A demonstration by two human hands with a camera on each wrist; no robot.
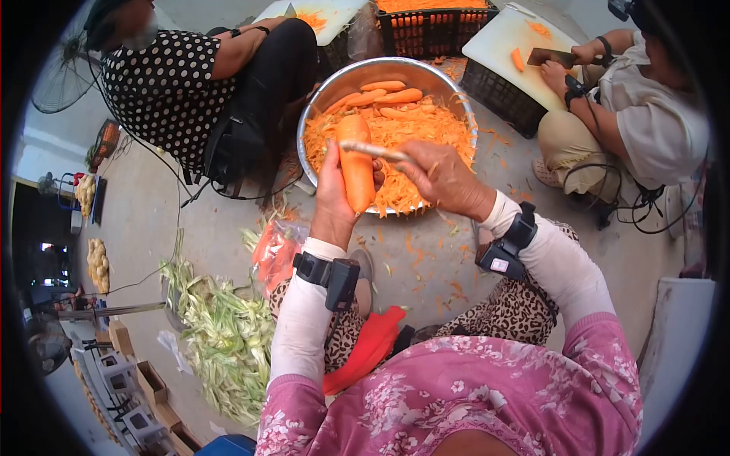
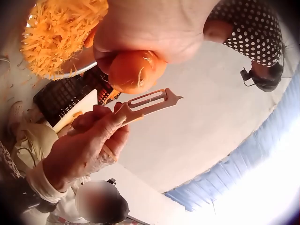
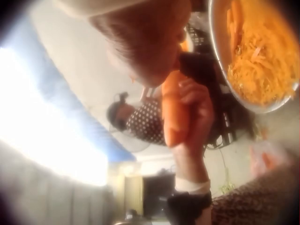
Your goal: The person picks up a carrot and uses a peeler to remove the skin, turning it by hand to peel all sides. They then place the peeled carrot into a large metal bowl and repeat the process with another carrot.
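Observation:
A thick orange carrot (image 1: pixel 354 167) lies along my left hand (image 1: pixel 334 186), whose fingers and thumb grip it from below and the side. My right hand (image 1: pixel 449 178) holds a vegetable peeler (image 1: pixel 372 150), its head reaching across the upper part of the carrot. In the left wrist view, the peeler (image 2: pixel 149 102) shows a pale frame with a slotted blade, close by the carrot's end (image 2: pixel 136 72). Both hands are over the near edge of a large metal basin (image 1: pixel 306 152) heaped with carrot shavings (image 1: pixel 426 140) and several whole carrots (image 1: pixel 399 96).
A person in a polka-dot top (image 1: pixel 163 95) sits at the left. Another person at the right cuts carrot with a cleaver (image 1: pixel 551 58) on a white board (image 1: pixel 494 42). Green husks (image 1: pixel 228 342) and a plastic bag of carrots (image 1: pixel 277 254) lie on the floor near my legs.

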